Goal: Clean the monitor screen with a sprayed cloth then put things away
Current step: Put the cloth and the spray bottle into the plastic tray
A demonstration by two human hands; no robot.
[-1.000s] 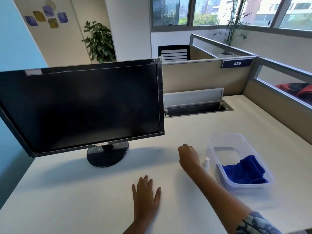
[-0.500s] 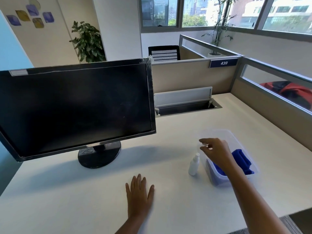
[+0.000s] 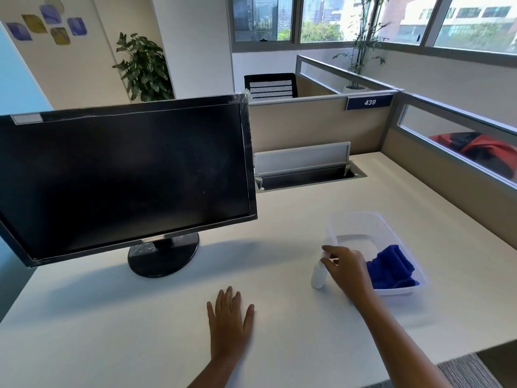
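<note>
Your right hand was over the small white spray bottle, fingers loosely curled at its cap; grip unclear. Bottle stood upright just beside the clear plastic bin holding the folded blue cloth. Left hand lay flat on the white desk, fingers spread.

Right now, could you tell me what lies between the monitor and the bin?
In the head view, only bare desk lies between monitor and bin; the bottle stands nearer, beside the bin.

Left hand flat on desk. Right hand at spray bottle top, grip apparently unclosed. Blue cloth in clear bin.
</note>
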